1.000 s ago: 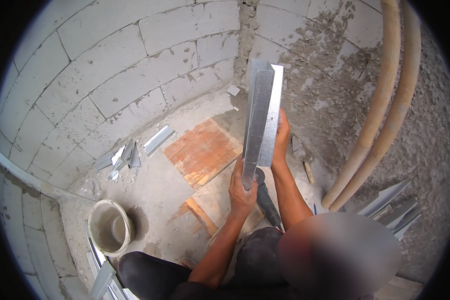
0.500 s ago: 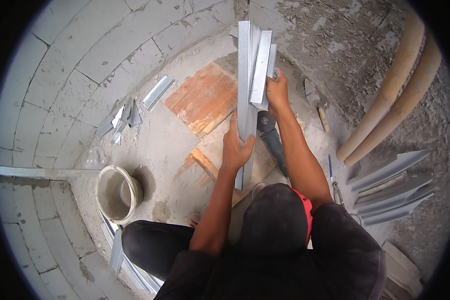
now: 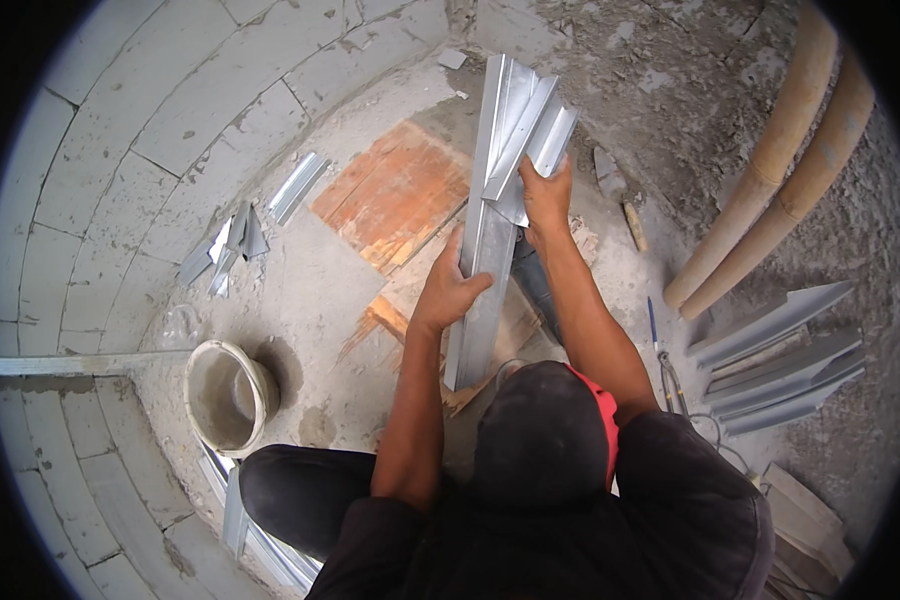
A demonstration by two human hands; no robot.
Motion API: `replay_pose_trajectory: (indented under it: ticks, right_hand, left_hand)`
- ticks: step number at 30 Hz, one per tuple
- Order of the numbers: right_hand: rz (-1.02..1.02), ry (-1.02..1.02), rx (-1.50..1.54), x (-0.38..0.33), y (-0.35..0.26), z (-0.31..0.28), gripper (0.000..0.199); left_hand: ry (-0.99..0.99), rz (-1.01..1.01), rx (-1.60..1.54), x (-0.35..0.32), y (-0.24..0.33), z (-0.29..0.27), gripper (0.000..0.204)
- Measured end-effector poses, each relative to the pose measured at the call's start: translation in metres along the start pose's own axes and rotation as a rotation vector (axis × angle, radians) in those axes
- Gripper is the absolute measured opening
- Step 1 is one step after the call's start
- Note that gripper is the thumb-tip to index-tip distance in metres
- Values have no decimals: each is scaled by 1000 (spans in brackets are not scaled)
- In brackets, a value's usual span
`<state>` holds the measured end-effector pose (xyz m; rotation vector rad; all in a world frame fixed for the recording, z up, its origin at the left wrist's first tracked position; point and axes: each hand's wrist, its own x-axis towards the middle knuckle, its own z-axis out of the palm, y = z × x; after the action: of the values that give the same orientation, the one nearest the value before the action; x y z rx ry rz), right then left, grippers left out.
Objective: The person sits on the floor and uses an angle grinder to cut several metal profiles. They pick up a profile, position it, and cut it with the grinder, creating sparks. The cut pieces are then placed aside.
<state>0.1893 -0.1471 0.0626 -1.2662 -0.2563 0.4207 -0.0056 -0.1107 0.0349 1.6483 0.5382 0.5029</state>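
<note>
My left hand (image 3: 452, 286) is wrapped round the lower part of a long galvanized metal channel (image 3: 476, 300), its thumb across the face. My right hand (image 3: 547, 200) grips short metal channel pieces (image 3: 554, 137) that lie against the upper part of the long one. The short pieces slant across it, their far ends spread to the right. Under my right forearm is an angle grinder (image 3: 536, 292), its disc now mostly hidden by the metal. An orange-brown plywood board (image 3: 395, 190) lies on the floor just beyond my left hand.
A mortar-stained bucket (image 3: 232, 397) stands at the left. Metal offcuts (image 3: 232, 245) lie near the block wall (image 3: 220, 110). On the right are a trowel (image 3: 610, 175), pliers (image 3: 670, 380), cut channels (image 3: 780, 370) and two leaning bamboo poles (image 3: 770, 170).
The metal pieces have tilted, their far ends swinging right and the long channel's near end left. The short pieces now sit more obliquely across it. Both hands keep hold.
</note>
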Motion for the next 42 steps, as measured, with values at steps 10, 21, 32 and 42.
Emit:
replay_pose_trajectory:
  ticks: [10, 21, 32, 42]
  right_hand:
    - [-282, 9, -189, -56, -17, 22, 81]
    - [-431, -46, -199, -70, -56, 7, 89]
    - [-512, -11, -221, -70, -60, 8, 91]
    - [-479, 64, -291, -47, -75, -15, 96]
  left_hand:
    - [491, 34, 109, 4, 21, 23, 46]
    - [487, 141, 165, 1, 32, 32, 28]
    - [511, 221, 97, 2, 27, 33, 33]
    - [384, 109, 81, 3, 16, 22, 26]
